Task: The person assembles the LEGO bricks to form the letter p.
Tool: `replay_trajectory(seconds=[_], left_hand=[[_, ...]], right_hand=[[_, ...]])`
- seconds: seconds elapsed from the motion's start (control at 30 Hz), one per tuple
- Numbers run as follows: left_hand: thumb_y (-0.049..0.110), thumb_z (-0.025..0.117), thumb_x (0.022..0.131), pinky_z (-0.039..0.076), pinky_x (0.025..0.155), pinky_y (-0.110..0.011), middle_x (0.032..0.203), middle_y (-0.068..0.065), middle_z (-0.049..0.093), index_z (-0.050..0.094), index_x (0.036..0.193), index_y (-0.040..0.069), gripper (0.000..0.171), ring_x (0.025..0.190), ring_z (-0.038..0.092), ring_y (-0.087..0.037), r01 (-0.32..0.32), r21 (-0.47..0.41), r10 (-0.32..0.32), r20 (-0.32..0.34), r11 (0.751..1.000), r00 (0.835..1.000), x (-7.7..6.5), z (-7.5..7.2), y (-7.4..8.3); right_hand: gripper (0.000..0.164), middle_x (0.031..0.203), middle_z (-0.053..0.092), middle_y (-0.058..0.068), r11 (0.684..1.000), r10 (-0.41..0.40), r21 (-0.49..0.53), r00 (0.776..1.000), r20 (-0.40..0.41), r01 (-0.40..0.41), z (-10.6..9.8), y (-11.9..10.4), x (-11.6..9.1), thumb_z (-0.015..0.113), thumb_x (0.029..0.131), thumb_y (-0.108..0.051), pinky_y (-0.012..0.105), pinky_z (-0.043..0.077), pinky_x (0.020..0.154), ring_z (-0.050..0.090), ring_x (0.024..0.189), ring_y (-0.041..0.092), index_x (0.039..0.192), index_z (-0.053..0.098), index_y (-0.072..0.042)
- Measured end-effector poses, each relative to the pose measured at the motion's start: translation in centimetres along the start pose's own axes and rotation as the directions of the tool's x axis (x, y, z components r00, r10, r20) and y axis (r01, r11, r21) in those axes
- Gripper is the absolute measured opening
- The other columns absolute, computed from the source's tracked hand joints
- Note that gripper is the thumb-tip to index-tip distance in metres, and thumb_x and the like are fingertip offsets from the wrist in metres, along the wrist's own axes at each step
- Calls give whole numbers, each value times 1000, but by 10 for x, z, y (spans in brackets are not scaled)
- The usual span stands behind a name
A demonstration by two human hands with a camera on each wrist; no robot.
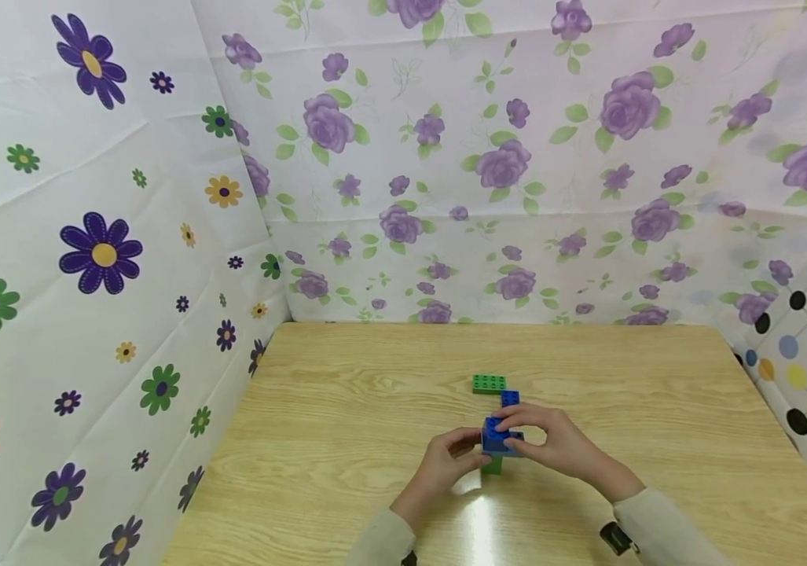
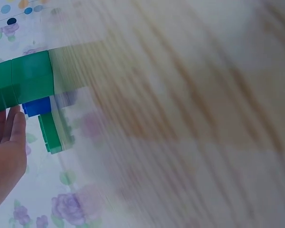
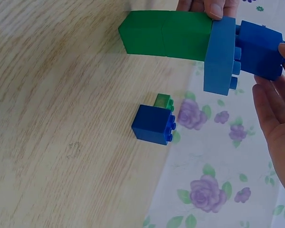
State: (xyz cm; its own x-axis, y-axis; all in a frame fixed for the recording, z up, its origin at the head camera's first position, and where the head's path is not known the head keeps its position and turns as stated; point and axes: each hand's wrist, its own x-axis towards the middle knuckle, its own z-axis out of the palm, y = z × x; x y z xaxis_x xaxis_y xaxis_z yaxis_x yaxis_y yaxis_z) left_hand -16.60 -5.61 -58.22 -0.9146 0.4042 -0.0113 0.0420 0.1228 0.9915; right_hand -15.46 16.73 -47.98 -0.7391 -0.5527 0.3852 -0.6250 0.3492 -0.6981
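Observation:
A stack of toy building bricks stands upright between the hands: two green bricks (image 3: pixel 164 34) at the bottom and a lighter blue brick (image 3: pixel 219 57) laid across them. My left hand (image 1: pixel 445 465) grips this stack from the left, its fingertips at the upper green brick and the lighter blue one. A dark blue brick (image 3: pixel 261 50) sits at one end of the lighter brick's studs, a narrow gap showing between them. Thumb and fingers of my right hand (image 1: pixel 552 440) pinch that dark blue brick from the right. In the left wrist view, the left thumb is hidden.
Just beyond the stack, a blue brick (image 1: pixel 510 398) and a flat green brick (image 1: pixel 489 384) lie on the wooden table (image 1: pixel 346 393). Flower-patterned sheets (image 1: pixel 403 157) hang behind and at the left; a dotted sheet (image 1: pixel 799 369) hangs at the right.

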Motion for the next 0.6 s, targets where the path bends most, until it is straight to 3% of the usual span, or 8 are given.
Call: replay_trajectory(seconds=[0.23,0.6], left_hand=[[16,71,89,47,101,-31,124,-5,64,64,124,10,37,117,58,-21,-8,-5,8,10,1000,1000,1,-1,2],[16,71,89,48,100,-31,124,-5,63,63,125,9,37,116,58,-20,-25,16,24,32,1000,999,2,-3,1]], right_hand=[[24,120,65,11,1000,-2,-4,1000,-16,2,12,33,-7,73,85,-5,28,54,90,60,112,31,108,71,-14],[27,122,65,8,998,-68,-12,996,-50,68,17,39,-8,73,86,-13,32,55,89,61,112,24,112,71,-18]])
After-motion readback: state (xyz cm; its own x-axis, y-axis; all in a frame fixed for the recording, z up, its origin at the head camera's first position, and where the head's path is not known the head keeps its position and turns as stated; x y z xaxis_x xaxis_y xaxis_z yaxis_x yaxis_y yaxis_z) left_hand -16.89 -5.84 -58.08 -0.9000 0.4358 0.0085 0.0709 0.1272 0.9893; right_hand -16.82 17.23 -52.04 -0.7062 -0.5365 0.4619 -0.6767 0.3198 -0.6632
